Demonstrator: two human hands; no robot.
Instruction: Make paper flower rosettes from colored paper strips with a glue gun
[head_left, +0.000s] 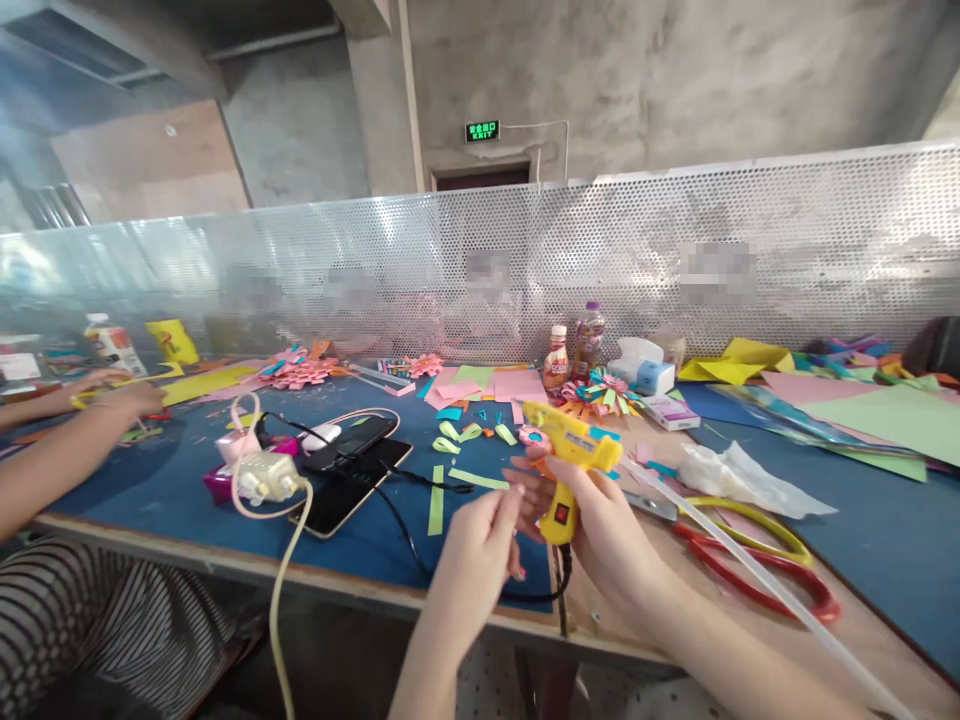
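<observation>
My right hand point(611, 540) is wrapped round the handle of a yellow hot glue gun point(574, 440), its nozzle toward the upper left. A long translucent glue stick point(757, 575) runs from the gun's rear to the lower right. Close beside the gun's handle, my left hand point(480, 545) is closed with thumb and fingers together; what it holds, if anything, is hidden. Beyond my hands lie looped green paper strips point(448, 438), a flat green strip point(436, 500) and a small pink paper flower point(532, 436). Scissors point(750, 555) with red and yellow handles rest at the right.
Phones point(349, 487) and a power strip point(262, 478) with cables lie at the left. Bottles point(556, 358), a tissue pack point(643, 370) and paper sheets point(491, 385) line the back before a perforated metal screen point(420, 260). A co-worker's hands point(127, 395) work at far left.
</observation>
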